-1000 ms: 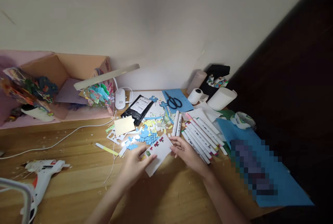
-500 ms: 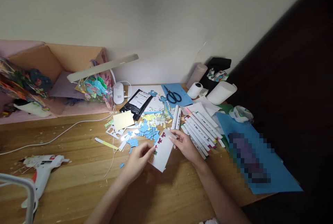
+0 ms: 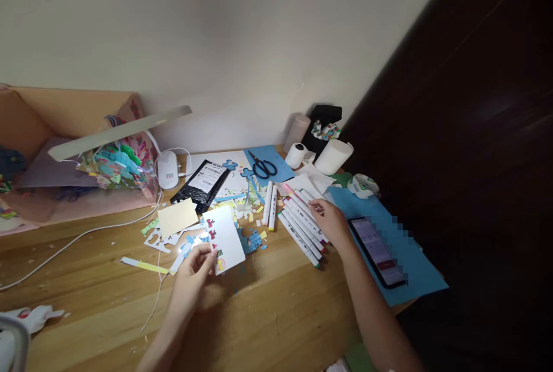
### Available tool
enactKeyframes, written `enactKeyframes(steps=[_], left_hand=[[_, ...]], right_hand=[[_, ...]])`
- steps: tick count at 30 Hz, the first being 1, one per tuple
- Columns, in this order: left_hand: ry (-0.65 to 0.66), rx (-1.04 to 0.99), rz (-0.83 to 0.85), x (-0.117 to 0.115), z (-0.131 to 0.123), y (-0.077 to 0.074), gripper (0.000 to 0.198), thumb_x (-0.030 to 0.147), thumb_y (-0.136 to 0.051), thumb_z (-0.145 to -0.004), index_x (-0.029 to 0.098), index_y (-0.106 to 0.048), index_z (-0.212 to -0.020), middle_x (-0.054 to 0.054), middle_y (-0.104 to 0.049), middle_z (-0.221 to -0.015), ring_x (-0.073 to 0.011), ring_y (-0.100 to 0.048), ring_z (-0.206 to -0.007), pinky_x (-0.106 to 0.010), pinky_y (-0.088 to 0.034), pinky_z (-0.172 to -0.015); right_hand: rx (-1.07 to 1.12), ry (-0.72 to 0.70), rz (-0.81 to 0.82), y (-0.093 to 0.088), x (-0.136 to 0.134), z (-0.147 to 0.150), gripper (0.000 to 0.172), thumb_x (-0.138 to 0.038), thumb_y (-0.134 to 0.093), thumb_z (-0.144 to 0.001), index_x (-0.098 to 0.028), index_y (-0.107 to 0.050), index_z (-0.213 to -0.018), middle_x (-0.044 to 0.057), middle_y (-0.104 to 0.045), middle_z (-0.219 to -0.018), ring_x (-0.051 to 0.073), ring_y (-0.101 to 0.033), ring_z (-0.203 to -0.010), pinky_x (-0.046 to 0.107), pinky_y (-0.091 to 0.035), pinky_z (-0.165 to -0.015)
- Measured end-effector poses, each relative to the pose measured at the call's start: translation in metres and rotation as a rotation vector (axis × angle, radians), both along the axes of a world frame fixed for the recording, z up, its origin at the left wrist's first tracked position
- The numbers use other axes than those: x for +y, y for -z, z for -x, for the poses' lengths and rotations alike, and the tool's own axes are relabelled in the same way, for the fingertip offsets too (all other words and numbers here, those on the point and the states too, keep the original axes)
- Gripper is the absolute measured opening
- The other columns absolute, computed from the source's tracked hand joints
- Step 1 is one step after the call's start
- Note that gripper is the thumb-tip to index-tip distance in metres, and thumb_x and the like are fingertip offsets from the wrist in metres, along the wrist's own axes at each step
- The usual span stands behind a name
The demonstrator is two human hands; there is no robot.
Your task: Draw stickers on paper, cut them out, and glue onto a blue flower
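Note:
My left hand (image 3: 195, 273) pinches the left edge of a white card (image 3: 230, 242) between thumb and fingers. Several small red bows and a yellow-and-pink figure run down the card's left side. My right hand (image 3: 329, 221) is over a pile of white markers (image 3: 300, 232), its bent fingers apart at the upper right of the pile. I cannot make out whether the fingertips touch a marker. Two more markers (image 3: 270, 205) lie side by side left of the pile. Blue paper scraps (image 3: 253, 240) lie partly behind the card.
Dark-handled scissors (image 3: 263, 169) lie on blue paper at the back, beside a black parcel bag (image 3: 201, 185). A phone (image 3: 375, 251) rests on blue paper at the right. A desk lamp (image 3: 121, 132) reaches out at the left. White rolls (image 3: 334, 156) stand near the wall.
My right hand has let go of the card and moved right onto the markers. My left hand keeps the card, now turned more upright. The view has shifted right.

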State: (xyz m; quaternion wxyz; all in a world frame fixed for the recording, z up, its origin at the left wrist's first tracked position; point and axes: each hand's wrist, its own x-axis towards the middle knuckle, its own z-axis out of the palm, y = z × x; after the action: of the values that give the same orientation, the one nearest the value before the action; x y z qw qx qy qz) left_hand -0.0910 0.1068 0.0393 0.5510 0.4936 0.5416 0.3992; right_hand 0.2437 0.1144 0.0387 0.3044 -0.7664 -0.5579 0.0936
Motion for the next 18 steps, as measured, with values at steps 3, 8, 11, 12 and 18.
enactKeyframes(steps=[3,8,11,12,18], left_hand=[[-0.034,0.010,-0.018,0.003,0.003,0.007,0.043,0.058,-0.065,-0.061,0.017,-0.054,-0.065,0.003,-0.048,-0.054,-0.0117,-0.045,-0.051,-0.023,-0.040,-0.051],[-0.063,0.028,-0.067,0.009,0.006,0.018,0.043,0.058,-0.063,-0.063,0.016,-0.052,-0.064,0.003,-0.050,-0.055,-0.0121,-0.047,-0.052,-0.023,-0.040,-0.052],[-0.090,0.049,-0.101,0.009,0.008,0.021,0.041,0.056,-0.059,-0.067,0.017,-0.049,-0.062,0.003,-0.047,-0.052,-0.0123,-0.045,-0.051,-0.023,-0.037,-0.051],[-0.104,0.060,-0.114,0.008,0.008,0.022,0.040,0.056,-0.058,-0.068,0.018,-0.047,-0.061,0.004,-0.045,-0.052,-0.0122,-0.044,-0.051,-0.023,-0.037,-0.050],[-0.131,0.124,-0.214,0.001,0.011,0.018,0.033,0.046,-0.051,-0.078,0.018,-0.046,-0.063,0.003,-0.046,-0.060,-0.0131,-0.045,-0.059,-0.023,-0.035,-0.056]], right_hand=[[-0.052,0.014,0.007,0.004,0.012,-0.003,0.017,-0.017,-0.048,-0.078,-0.015,-0.063,-0.086,0.010,-0.065,-0.090,0.020,-0.061,-0.078,0.035,-0.047,-0.075],[-0.031,-0.176,0.056,0.001,0.089,0.022,0.015,-0.021,-0.053,-0.085,-0.016,-0.061,-0.097,0.006,-0.063,-0.100,0.016,-0.060,-0.089,0.031,-0.048,-0.081],[-0.020,-0.194,0.107,-0.003,0.145,0.046,0.026,-0.029,-0.052,-0.088,-0.014,-0.055,-0.109,0.008,-0.058,-0.110,0.019,-0.058,-0.094,0.039,-0.050,-0.080],[-0.017,-0.193,0.126,-0.003,0.160,0.055,0.028,-0.029,-0.052,-0.088,-0.015,-0.054,-0.112,0.008,-0.057,-0.112,0.020,-0.058,-0.095,0.040,-0.050,-0.080],[0.052,-0.184,0.145,-0.011,0.189,0.080,0.029,-0.029,-0.052,-0.088,-0.015,-0.053,-0.114,0.009,-0.055,-0.114,0.020,-0.057,-0.096,0.040,-0.049,-0.080]])
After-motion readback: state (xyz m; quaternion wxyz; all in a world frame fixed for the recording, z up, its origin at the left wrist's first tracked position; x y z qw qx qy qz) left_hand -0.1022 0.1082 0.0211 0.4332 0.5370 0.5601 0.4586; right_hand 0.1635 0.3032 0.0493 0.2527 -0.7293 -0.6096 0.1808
